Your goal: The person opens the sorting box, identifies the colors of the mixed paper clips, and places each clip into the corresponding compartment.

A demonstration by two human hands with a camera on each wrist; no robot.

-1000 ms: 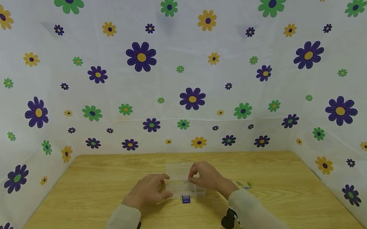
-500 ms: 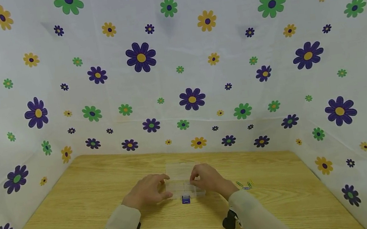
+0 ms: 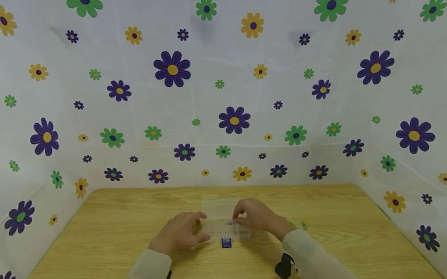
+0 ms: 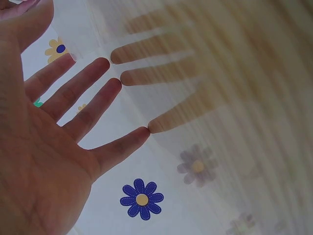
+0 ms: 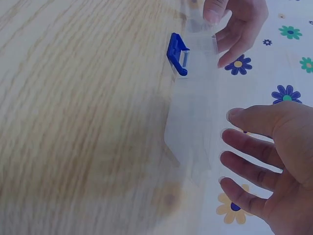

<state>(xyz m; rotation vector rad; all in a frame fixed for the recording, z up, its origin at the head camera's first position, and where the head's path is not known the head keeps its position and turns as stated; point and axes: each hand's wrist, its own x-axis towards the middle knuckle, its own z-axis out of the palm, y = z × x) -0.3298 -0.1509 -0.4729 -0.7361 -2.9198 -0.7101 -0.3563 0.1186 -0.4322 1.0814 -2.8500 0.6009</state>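
Two hands, the left hand [image 3: 179, 231] and the right hand [image 3: 253, 214], flank a clear plastic box [image 3: 215, 229] on the table. At the box's left end, the left hand has its thumb and index finger spread wide and grips nothing; the left wrist view shows its other fingers long and parted, ending at their reflections in a glossy surface that is hard to identify. The right hand reaches over the box's other end, partly covering it. From above, its thumb and index tips look close together, but the right wrist view shows slightly bent fingers, a gap beside the thumb and nothing held.

Just beside the right fingertips, inside the box, is a small bluish object [image 3: 229, 223], too small to make out surely. The transparent lid [image 3: 217, 207] lies beyond both hands, its right corner hidden behind the right hand; whether it lies flat or tilts cannot be told. Between the hands, on the person's side of the box, sits a blue latch [image 3: 226, 243].

To the right of the right wrist, well apart from the left hand, is a green paper clip [image 3: 304, 225]; a second green clip [image 3: 292, 224] is partly hidden by the forearm, and a yellow speck [image 3: 307, 221] is indistinct. A black device [image 3: 283, 267] under the right sleeve [image 3: 321, 258] is only partly visible. Past the hands, a flowered curtain [image 3: 201, 102] runs out of view.
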